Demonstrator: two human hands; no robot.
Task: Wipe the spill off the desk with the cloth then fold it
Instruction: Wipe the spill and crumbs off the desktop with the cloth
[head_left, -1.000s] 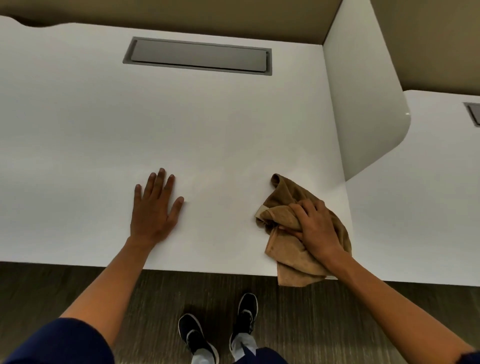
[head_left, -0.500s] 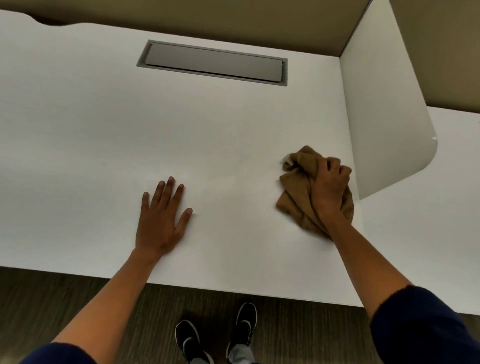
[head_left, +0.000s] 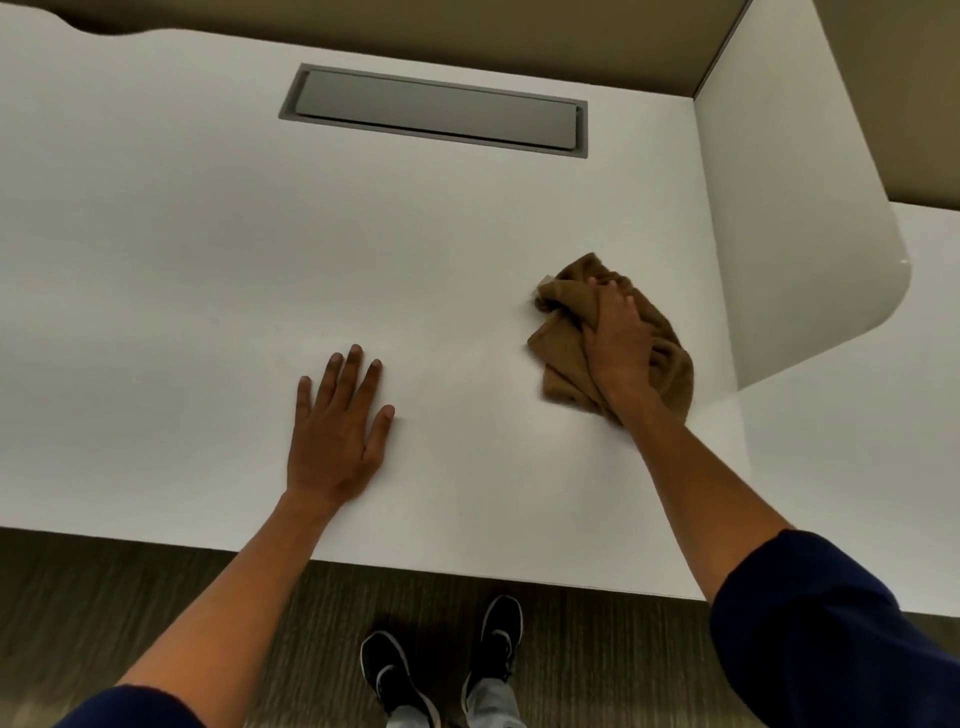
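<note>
A crumpled brown cloth (head_left: 563, 340) lies on the white desk (head_left: 208, 249), towards its right side near the divider. My right hand (head_left: 618, 343) presses down on the cloth and grips its bunched folds. My left hand (head_left: 337, 431) rests flat on the desk with its fingers spread, holding nothing, left of the cloth and closer to the front edge. No spill shows on the white surface.
A grey cable hatch (head_left: 434, 111) is set into the desk at the back. A white divider panel (head_left: 795, 208) stands upright along the desk's right edge, close to the cloth. Beyond it lies another desk (head_left: 883, 415). My feet (head_left: 441, 670) stand on dark floor below the front edge.
My right hand has pushed the cloth away from the desk's front edge towards the back, beside the divider. My left hand has stayed flat in place.
</note>
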